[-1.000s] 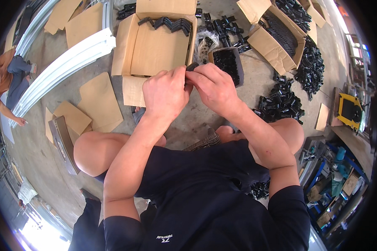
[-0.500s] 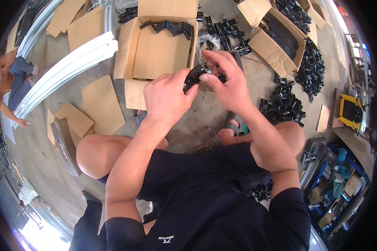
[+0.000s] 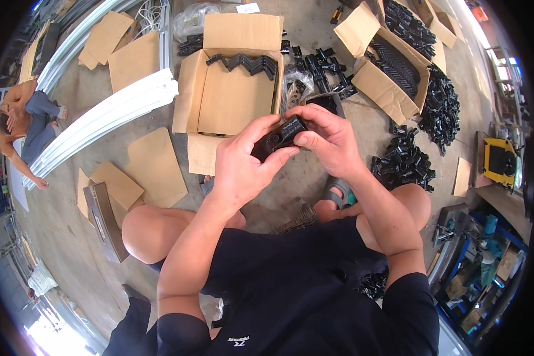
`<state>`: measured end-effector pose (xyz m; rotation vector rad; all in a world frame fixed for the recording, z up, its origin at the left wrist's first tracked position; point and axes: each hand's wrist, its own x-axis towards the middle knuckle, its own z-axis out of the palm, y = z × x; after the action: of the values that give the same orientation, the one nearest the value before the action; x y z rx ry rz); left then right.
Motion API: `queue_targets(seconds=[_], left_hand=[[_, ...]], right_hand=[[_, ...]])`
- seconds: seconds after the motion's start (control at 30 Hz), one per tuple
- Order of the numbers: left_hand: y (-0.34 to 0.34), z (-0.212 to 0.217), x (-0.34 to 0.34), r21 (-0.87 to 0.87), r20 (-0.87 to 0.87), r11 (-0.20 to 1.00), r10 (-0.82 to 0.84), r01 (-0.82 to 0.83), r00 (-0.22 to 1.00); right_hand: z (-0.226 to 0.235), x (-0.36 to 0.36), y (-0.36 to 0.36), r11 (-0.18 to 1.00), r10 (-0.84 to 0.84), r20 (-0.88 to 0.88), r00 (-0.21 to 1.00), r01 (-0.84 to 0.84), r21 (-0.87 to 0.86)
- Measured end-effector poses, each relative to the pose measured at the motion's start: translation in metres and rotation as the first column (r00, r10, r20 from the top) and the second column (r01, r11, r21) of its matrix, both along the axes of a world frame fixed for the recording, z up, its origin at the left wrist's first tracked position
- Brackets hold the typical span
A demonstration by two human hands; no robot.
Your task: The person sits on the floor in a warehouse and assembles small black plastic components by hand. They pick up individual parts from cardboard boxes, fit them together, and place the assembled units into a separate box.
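Between my two hands, in front of my chest, is a short black tubular fitting (image 3: 280, 137) with a round hole in its side. My left hand (image 3: 234, 159) wraps its near end, thumb along the underside. The fingers and thumb of my right hand (image 3: 333, 145) close on its far end. Just beyond them stands an open cardboard box (image 3: 187, 98). Black angled pieces (image 3: 252, 63) lie in a row along its far inner side, above a flat cardboard sheet (image 3: 237, 98). A small dark open box (image 3: 332, 102) sits behind my right hand.
Black fittings lie in piles (image 3: 404, 157) at my right. Another cardboard box (image 3: 391, 89) holds black parts. White long profiles (image 3: 113, 118) and flat cardboard pieces (image 3: 157, 166) lie left. Another person (image 3: 32, 118) sits far left. A yellow-and-black case (image 3: 498, 161) stands far right.
My right hand's raised fingers have come down around the fitting, and the fitting has been turned in my hands. The whole view has shifted slightly, so surroundings appear lower.
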<state>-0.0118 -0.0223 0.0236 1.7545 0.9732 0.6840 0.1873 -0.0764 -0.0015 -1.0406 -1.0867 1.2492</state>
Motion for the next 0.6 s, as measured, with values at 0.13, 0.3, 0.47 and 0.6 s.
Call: queue_targets(seconds=[0.13, 0.3, 0.47, 0.6], left_hand=[[-0.002, -0.004, -0.002, 0.004, 0.047, 0.999, 0.031, -0.032, 0.998], [-0.003, -0.001, 0.008, 0.056, 0.240, 0.993, 0.088, -0.105, 0.967], [-0.003, 0.005, 0.009, -0.297, 0.292, 0.955, 0.108, -0.017, 0.950], [0.001, -0.002, 0.012, -0.460, 0.423, 0.886, 0.156, 0.063, 0.892]], right_hand=[[0.007, -0.001, -0.001, 0.996, -0.061, -0.090, 0.994, 0.055, -0.067], [0.014, -0.004, 0.001, 0.990, -0.106, -0.143, 0.984, 0.091, -0.110], [0.024, -0.005, 0.003, 0.956, -0.184, -0.072, 0.980, 0.162, -0.246], [0.028, -0.003, 0.004, 0.932, -0.170, 0.007, 0.985, 0.164, -0.324]])
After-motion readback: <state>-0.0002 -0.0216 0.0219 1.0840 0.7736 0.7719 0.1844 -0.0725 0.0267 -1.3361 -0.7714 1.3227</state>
